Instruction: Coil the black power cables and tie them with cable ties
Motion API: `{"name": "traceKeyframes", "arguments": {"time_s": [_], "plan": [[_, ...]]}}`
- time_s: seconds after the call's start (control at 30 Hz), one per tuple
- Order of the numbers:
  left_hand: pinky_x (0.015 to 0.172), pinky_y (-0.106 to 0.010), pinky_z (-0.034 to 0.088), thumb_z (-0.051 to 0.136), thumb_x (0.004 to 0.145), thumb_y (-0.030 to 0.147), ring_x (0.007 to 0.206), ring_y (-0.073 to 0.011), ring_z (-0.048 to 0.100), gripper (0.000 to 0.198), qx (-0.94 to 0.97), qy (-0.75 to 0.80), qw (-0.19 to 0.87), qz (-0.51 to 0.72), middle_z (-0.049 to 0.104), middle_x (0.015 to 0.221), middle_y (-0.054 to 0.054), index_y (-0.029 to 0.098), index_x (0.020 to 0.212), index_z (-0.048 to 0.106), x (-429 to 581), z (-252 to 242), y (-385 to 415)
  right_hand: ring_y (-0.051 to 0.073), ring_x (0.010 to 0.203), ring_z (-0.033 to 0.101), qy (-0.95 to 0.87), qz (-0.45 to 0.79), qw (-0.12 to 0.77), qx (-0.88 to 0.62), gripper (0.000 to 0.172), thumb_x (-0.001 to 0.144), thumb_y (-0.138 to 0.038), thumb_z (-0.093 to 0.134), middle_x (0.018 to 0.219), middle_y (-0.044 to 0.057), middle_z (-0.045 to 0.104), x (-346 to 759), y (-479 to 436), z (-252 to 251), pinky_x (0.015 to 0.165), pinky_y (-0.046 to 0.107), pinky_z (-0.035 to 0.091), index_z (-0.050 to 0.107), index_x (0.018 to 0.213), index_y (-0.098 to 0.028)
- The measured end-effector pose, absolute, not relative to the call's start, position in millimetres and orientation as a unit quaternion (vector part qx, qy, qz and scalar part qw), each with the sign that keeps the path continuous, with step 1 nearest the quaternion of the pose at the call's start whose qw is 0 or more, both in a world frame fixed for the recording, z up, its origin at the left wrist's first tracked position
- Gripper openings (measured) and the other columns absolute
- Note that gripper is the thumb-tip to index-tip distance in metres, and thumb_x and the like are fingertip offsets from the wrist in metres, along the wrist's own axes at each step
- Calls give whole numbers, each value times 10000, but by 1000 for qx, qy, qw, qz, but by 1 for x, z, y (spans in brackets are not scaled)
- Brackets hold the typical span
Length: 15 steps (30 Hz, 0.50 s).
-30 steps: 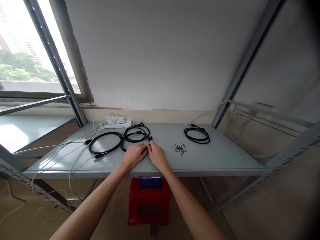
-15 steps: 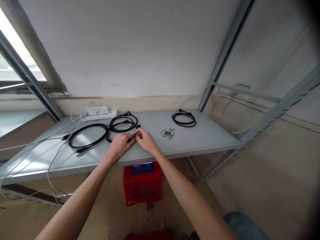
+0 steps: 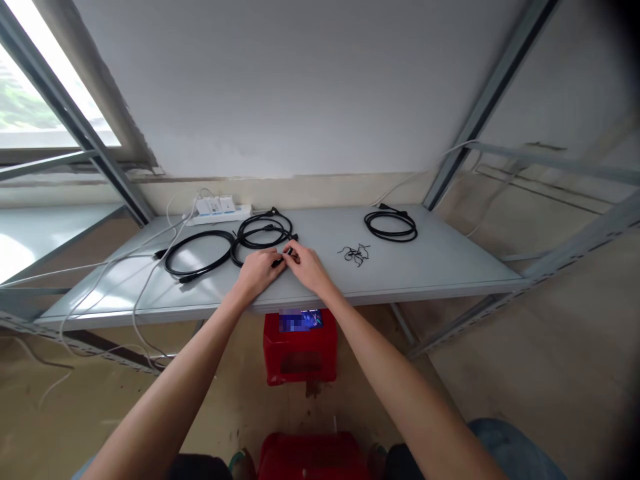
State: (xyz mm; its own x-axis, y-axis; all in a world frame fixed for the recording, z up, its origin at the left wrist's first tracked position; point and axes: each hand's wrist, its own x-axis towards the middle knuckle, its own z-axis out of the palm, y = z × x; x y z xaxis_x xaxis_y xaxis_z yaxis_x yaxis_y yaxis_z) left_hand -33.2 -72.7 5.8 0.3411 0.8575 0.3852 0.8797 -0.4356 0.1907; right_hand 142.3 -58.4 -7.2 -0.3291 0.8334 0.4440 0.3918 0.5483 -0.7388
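Observation:
Near the front edge of the grey shelf, my left hand [image 3: 259, 272] is closed on a black cable [image 3: 277, 263], of which only a short stretch shows at the fingertips. Right beside it, my right hand [image 3: 306, 267] pinches a dark bit of the same cable or something on it; the fingers hide which. Just behind the hands lies a loosely looped black cable [image 3: 266, 230] with plug ends. Another black cable coil [image 3: 197, 253] lies left of them. To the right is a small tangle of thin black ties [image 3: 357, 255].
A neat black cable coil [image 3: 390, 233] lies at the shelf's back right. A white power strip [image 3: 220, 215] with adapters stands at the back left, and white cords [image 3: 143, 293] trail over the front edge. Below is a red stool [image 3: 300, 353] bearing a lit screen [image 3: 300, 321].
The view has shifted, so the shelf and everything on it sit further right and higher. Both hands stay together at the cable, with small finger movements.

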Motion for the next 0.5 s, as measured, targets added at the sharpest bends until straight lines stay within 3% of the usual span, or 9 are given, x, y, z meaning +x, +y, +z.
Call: {"name": "traceKeyframes", "arguments": {"time_s": [0.5], "plan": [[691, -284, 388, 526, 991, 380, 842, -217, 663, 321, -813, -543, 2, -211, 720, 879, -88, 191, 890, 765, -32, 8, -73, 160, 670, 560, -782, 249, 404, -404, 161, 956, -267, 543, 719, -30, 619, 143, -64, 0, 662, 256, 415, 685, 1034, -265]]}}
